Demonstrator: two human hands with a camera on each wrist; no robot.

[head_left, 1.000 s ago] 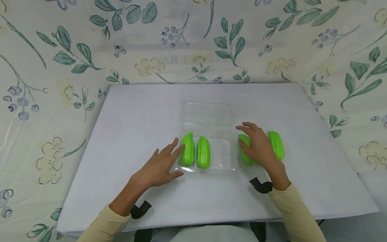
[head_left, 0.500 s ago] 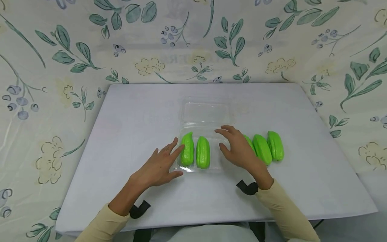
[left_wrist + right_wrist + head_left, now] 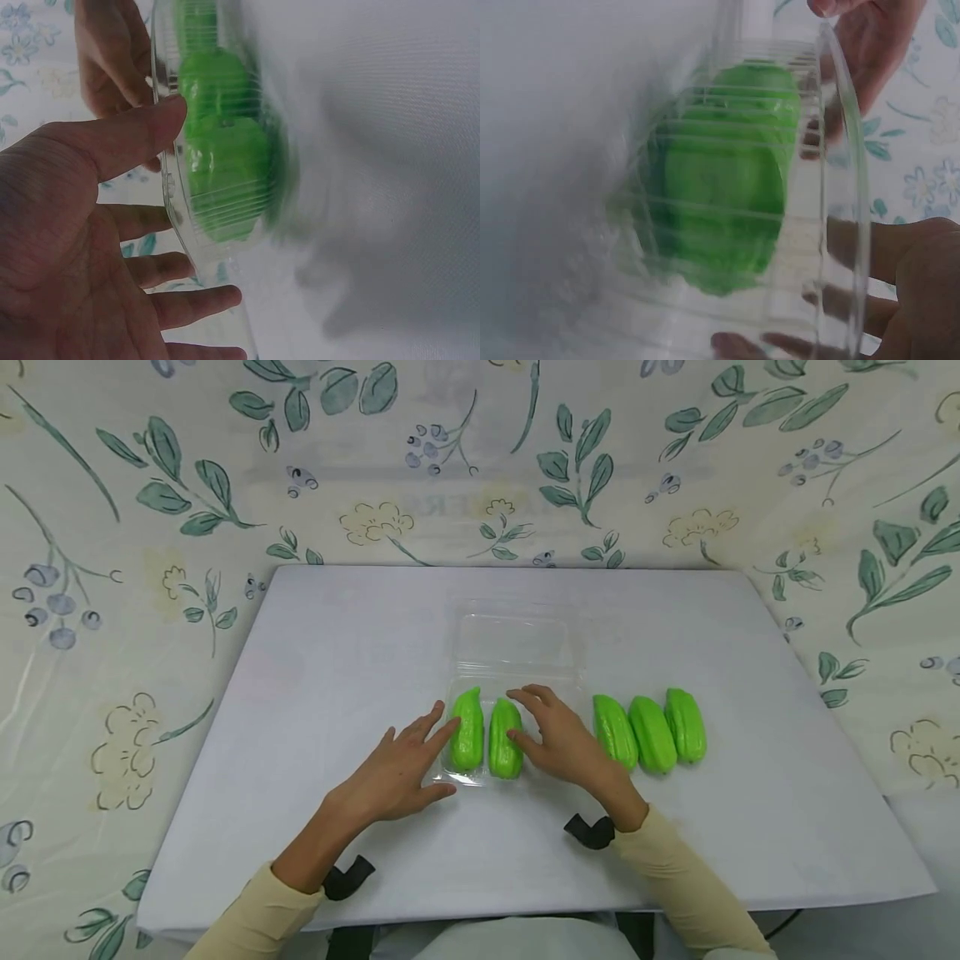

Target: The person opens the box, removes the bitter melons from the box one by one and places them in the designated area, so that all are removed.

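Note:
A clear plastic clamshell box (image 3: 513, 639) lies open on the table, its lid folded back. Inside are two bright green, ribbed, oblong vegetable-like pieces: the left one (image 3: 467, 731) and the right one (image 3: 506, 739). My left hand (image 3: 393, 777) is spread along the box's left side, its thumb near the rim in the left wrist view. Over the right part of the box is my right hand (image 3: 558, 739), fingers loosely bent, tips beside the right piece; it does not visibly grip it. Through the clear wall (image 3: 780, 202), the right wrist view shows green blurred.
Several more green pieces (image 3: 652, 735) lie side by side on the white-covered table (image 3: 352, 635), right of the box. Floral cloth (image 3: 495, 460) rises behind the table. A black strap (image 3: 348, 878) sticks out at each wrist.
My right hand has moved left, from over the green pieces on the table to beside the right piece in the box. The left hand has stayed in place.

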